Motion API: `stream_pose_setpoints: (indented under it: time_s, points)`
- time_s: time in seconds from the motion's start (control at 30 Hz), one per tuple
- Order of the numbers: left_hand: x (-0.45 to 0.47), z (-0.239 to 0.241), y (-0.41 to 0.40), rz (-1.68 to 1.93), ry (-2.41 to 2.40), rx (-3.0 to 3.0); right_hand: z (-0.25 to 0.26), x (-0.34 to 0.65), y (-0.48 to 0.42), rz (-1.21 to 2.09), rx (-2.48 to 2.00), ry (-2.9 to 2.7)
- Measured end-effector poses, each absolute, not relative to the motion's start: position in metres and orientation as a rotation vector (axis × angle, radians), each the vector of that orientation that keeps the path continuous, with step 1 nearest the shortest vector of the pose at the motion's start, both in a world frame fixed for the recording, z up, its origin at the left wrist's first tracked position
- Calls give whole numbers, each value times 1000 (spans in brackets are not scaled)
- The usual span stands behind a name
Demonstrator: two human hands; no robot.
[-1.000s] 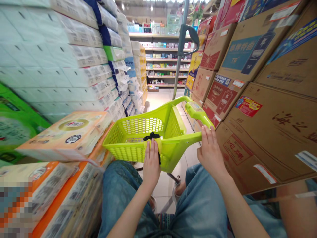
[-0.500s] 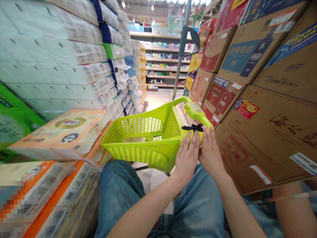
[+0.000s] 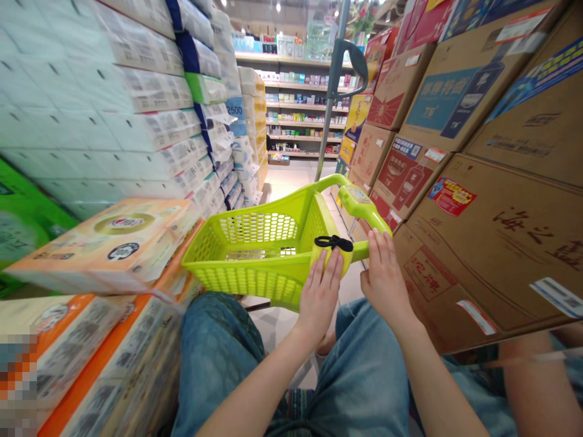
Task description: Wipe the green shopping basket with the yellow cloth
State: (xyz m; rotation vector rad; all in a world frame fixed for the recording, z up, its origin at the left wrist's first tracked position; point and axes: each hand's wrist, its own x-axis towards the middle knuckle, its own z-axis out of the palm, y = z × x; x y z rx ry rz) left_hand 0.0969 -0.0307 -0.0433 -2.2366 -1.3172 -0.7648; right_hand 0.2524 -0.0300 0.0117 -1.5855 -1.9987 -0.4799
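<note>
A lime-green shopping basket cart (image 3: 255, 276) with perforated walls stands in front of my knees. My left hand (image 3: 320, 294) presses a yellow cloth (image 3: 345, 262) over the near rim beside the handle end, its fingers laid together across it. On top of the cloth lies a looped black cord (image 3: 334, 243). My right hand (image 3: 386, 276) is closed over the near corner of the cart's handle (image 3: 371, 218); the undersides of its fingers are hidden. Inside, the basket shows only its slotted floor.
Stacked tissue packs (image 3: 150, 97) rise on the left, with an orange pack (image 3: 109, 243) near the cart. Cardboard cartons (image 3: 510, 243) wall the right side. A grey pole with a loop grip (image 3: 348, 70) stands behind the cart. Product shelves (image 3: 300, 103) are at the back.
My left hand has slid left along the rim with the yellow cloth and black cord, away from my right hand. My right hand stays near the handle corner.
</note>
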Motion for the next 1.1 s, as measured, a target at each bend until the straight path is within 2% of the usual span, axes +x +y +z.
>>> stream_pose_setpoints:
  time_s: [0.33, 0.73, 1.1]
  points:
    - [13, -91, -29, -819, -1607, -2170, 10, 251, -30, -475, -1593, -1973]
    - [131, -27, -25, -847, -1207, -2303, 5, 256, -25, -502, -1558, -1954]
    - [115, -35, -27, -793, -1215, -2259, 5, 254, -28, -415, -1520, -1938]
